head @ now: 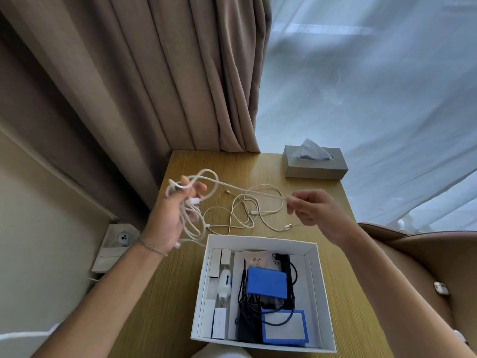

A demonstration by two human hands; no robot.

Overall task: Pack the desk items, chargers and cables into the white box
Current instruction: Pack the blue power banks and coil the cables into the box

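Cable [258, 196] runs taut between both hands: left hand [170, 223] fingers [198, 188] curl round a bundled coil, right hand [313, 208] pinches the strand. White box [313, 288] sits below both, nearer the right; loose cables [245, 218] lie on the bench [165, 293] between.

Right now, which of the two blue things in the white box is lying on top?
The solid blue block in the middle of the white box sits highest, above the black cables. The blue-framed pad with the white centre lies lower, with a black cable crossing it.

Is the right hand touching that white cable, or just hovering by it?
Touching. The head view shows the right hand pinching the white cable between its fingertips, pulled taut toward the left hand.
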